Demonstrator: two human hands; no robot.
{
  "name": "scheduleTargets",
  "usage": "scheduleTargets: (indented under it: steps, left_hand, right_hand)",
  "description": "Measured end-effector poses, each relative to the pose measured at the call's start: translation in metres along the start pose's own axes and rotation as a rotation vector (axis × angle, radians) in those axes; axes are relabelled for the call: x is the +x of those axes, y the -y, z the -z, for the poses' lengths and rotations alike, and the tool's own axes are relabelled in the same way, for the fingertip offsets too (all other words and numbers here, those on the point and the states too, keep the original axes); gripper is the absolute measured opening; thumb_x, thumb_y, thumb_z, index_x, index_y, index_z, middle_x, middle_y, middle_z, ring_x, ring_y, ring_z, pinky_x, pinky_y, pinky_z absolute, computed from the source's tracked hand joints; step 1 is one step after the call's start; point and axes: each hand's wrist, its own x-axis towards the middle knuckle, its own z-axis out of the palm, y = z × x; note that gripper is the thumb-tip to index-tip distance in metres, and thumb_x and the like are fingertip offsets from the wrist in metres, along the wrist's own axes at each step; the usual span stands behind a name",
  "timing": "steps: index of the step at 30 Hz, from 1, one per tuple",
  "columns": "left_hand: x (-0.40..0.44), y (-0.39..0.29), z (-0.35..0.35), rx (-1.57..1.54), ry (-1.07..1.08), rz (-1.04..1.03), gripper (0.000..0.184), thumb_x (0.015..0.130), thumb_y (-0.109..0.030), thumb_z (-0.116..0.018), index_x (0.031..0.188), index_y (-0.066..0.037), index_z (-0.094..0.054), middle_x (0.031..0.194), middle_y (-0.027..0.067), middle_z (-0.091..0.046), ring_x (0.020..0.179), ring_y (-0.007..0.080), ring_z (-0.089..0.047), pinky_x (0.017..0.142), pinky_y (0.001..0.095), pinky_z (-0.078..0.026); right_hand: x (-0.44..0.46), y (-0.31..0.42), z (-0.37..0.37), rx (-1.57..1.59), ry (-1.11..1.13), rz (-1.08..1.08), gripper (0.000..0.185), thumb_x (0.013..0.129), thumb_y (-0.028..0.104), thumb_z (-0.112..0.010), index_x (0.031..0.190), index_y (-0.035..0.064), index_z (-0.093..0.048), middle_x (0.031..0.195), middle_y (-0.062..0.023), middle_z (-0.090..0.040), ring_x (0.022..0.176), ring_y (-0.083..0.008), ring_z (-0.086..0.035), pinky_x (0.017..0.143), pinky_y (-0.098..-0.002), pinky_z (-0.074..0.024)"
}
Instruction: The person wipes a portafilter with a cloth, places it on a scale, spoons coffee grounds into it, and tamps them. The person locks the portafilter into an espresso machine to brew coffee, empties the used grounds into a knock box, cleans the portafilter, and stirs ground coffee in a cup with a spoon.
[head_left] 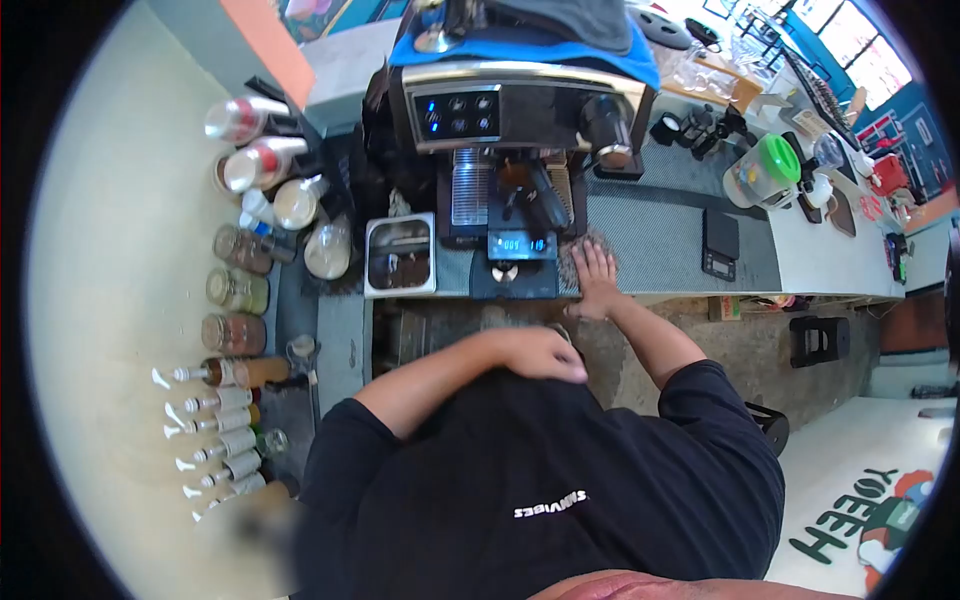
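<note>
My left hand (545, 353) is held in front of my dark shirt with its fingers curled closed; whatever it may hold is hidden. My right hand (594, 280) lies flat with fingers spread on the grey counter mat (655, 235), just right of a small digital scale (522, 246) with a lit blue display. Brown grounds are scattered by its fingers. Behind the scale stands an espresso machine (545, 115), with a dark portafilter handle (545, 205) pointing towards me. A metal bin (400, 222) with dark coffee grounds sits left of the machine.
Jars (238, 290) and pump bottles (235, 398) line the left wall. A second black scale (720, 245) lies on the mat's right part. A green-lidded container (765, 170) stands farther right. Below the counter's right end is a black stool (820, 340).
</note>
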Motion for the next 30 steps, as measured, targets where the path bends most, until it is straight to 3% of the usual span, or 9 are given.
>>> scheduleTargets:
  steps: [3, 7, 10, 13, 17, 20, 22, 25, 30]
  left_hand:
    - [0.034, -0.042, -0.015, -0.141, 0.413, -0.287, 0.044, 0.116, -0.024, -0.063, 0.15, 0.004, -0.066, 0.14, 0.0138, -0.077, 0.128, 0.0181, -0.069, 0.113, 0.037, -0.053]
    - [0.035, -0.069, -0.022, -0.2, 0.436, -0.396, 0.018, 0.104, -0.008, -0.074, 0.117, 0.004, -0.077, 0.113, 0.0133, -0.079, 0.11, 0.0198, -0.073, 0.1, 0.0367, -0.057]
    - [0.021, -0.077, -0.021, -0.034, -0.187, -0.484, 0.011, 0.103, -0.007, -0.074, 0.107, 0.001, -0.078, 0.105, 0.0132, -0.079, 0.103, 0.0265, -0.076, 0.094, 0.0398, -0.059]
    - [0.02, -0.076, -0.014, 0.151, -0.843, -0.359, 0.016, 0.105, -0.015, -0.075, 0.113, -0.002, -0.079, 0.109, 0.0121, -0.079, 0.108, 0.0275, -0.075, 0.097, 0.0402, -0.058]
    - [-0.008, -0.1, -0.018, -0.172, -0.164, -0.289, 0.024, 0.114, -0.02, -0.065, 0.128, -0.002, -0.073, 0.119, 0.0106, -0.073, 0.116, 0.0152, -0.065, 0.101, 0.0371, -0.054]
    - [0.003, -0.048, -0.023, -0.162, 0.18, -0.362, 0.03, 0.12, -0.026, -0.057, 0.122, -0.001, -0.073, 0.112, 0.0078, -0.074, 0.109, 0.0165, -0.066, 0.1, 0.0368, -0.054]
    - [-0.007, -0.071, -0.013, -0.107, 0.06, -0.407, 0.033, 0.122, -0.028, -0.054, 0.12, 0.0, -0.072, 0.107, 0.006, -0.074, 0.106, 0.0157, -0.067, 0.1, 0.035, -0.054]
    - [-0.009, -0.086, -0.014, -0.404, -0.587, -0.259, 0.033, 0.122, -0.026, -0.054, 0.116, 0.001, -0.072, 0.102, 0.0042, -0.073, 0.1, 0.0124, -0.068, 0.098, 0.0324, -0.054]
    - [-0.029, -0.052, 0.022, -0.42, -0.866, -0.234, 0.025, 0.12, -0.021, -0.059, 0.116, 0.0, -0.071, 0.1, 0.0027, -0.073, 0.095, 0.0117, -0.068, 0.092, 0.0294, -0.056]
  right_hand:
    - [0.001, 0.002, 0.005, -0.035, 0.049, -0.005, 0.159, 0.073, 0.072, -0.091, 0.182, 0.0113, 0.008, 0.189, -0.0266, 0.008, 0.174, -0.0479, 0.011, 0.138, -0.0643, 0.0038]
    - [0.0, 0.007, 0.012, -0.058, 0.096, -0.035, 0.159, 0.075, 0.075, -0.089, 0.182, 0.0116, 0.01, 0.188, -0.0267, 0.011, 0.174, -0.0479, 0.012, 0.138, -0.0642, 0.0044]
    - [-0.002, 0.007, 0.015, -0.057, 0.115, -0.029, 0.155, 0.078, 0.075, -0.086, 0.182, 0.0119, 0.01, 0.189, -0.026, 0.013, 0.174, -0.0477, 0.013, 0.138, -0.0647, 0.0051]
    - [0.052, -0.043, -0.104, -0.448, -0.673, 0.094, 0.156, 0.078, 0.077, -0.086, 0.182, 0.012, 0.01, 0.189, -0.0256, 0.014, 0.174, -0.0482, 0.013, 0.137, -0.0656, 0.0058]
    - [0.001, 0.004, 0.008, -0.056, 0.108, -0.026, 0.159, 0.075, 0.08, -0.087, 0.183, 0.0128, 0.009, 0.189, -0.0254, 0.013, 0.174, -0.0482, 0.013, 0.137, -0.065, 0.0063]
    - [-0.002, 0.008, 0.013, -0.063, 0.114, -0.038, 0.159, 0.075, 0.079, -0.087, 0.183, 0.013, 0.01, 0.189, -0.0249, 0.012, 0.174, -0.0471, 0.013, 0.137, -0.0644, 0.0052]
    - [-0.001, 0.007, 0.011, -0.063, 0.101, -0.033, 0.158, 0.076, 0.079, -0.087, 0.183, 0.0132, 0.009, 0.189, -0.0241, 0.011, 0.174, -0.0466, 0.012, 0.137, -0.0645, 0.0047]
    - [0.016, -0.004, -0.017, -0.035, 0.011, -0.024, 0.158, 0.075, 0.078, -0.087, 0.183, 0.0134, 0.009, 0.19, -0.0241, 0.011, 0.175, -0.0465, 0.011, 0.137, -0.0643, 0.0046]
    - [-0.002, 0.009, 0.01, -0.055, 0.07, -0.052, 0.157, 0.075, 0.077, -0.087, 0.183, 0.0127, 0.006, 0.19, -0.0245, 0.009, 0.175, -0.0456, 0.011, 0.138, -0.0633, 0.0051]
